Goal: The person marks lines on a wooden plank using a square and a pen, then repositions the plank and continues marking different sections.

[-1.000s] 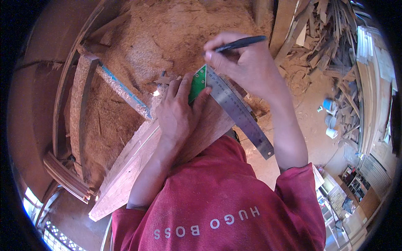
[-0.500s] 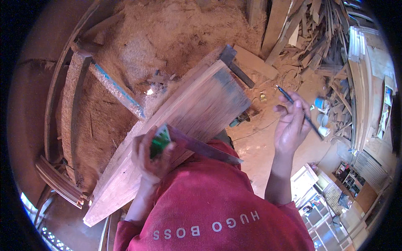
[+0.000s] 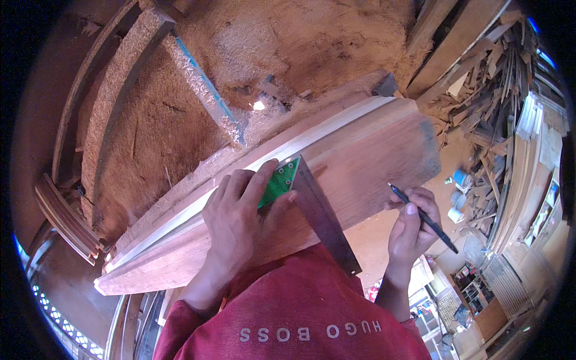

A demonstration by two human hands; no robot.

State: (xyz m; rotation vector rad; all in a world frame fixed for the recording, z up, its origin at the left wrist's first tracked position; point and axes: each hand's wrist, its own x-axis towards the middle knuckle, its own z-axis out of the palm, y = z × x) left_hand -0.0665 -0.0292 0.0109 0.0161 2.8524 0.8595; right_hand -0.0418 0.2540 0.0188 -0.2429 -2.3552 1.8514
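Observation:
A thick reddish-brown plank (image 3: 384,159) lies slantwise across the middle, with a grey-blue stain at its far right end. My left hand (image 3: 234,210) is closed on the green handle (image 3: 279,185) of a try square near the plank's far edge. The square's dark metal blade (image 3: 324,213) crosses the plank's face, and its end reaches past the near edge by my red shirt. In my right hand (image 3: 413,234) is a black pen (image 3: 429,221), gripped between thumb and fingers. Its tip points at the plank near its right end; whether it touches cannot be made out.
Sawdust (image 3: 300,36) covers the ground beyond the plank. A shavings-covered beam with a blue edge (image 3: 204,84) and curved timbers (image 3: 114,96) lie at the left. Stacked offcuts (image 3: 480,90) and small buckets (image 3: 461,179) are at the right, shelves (image 3: 471,285) lower right.
The square has come down onto the plank, its blade now lying across the face. My right hand has moved in toward the plank with the pen. The view has shifted too.

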